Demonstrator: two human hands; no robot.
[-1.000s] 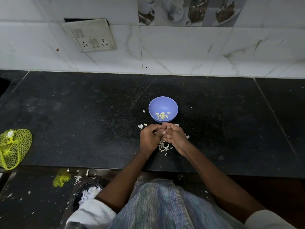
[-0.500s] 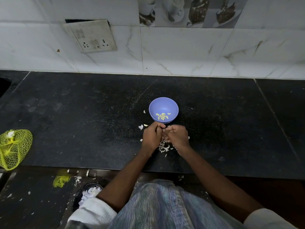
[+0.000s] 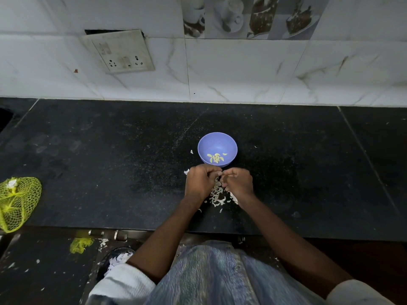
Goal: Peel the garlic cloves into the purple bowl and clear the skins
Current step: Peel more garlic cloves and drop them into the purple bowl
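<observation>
At nine o'clock on the black table [image 3: 110, 172] lies a yellow net bag [image 3: 17, 203], near the front edge. Toward the middle, the left hand [image 3: 199, 183] and the right hand [image 3: 239, 183] meet knuckle to knuckle, fingers [image 3: 211, 172] curled inward and tips touching; whatever they pinch between them is too small to make out. Beneath and between them sits a heap of white garlic skins [image 3: 217, 198]. At twelve o'clock from the hands, just beyond them, stands the purple bowl [image 3: 229, 144], holding several peeled garlic cloves [image 3: 215, 158].
</observation>
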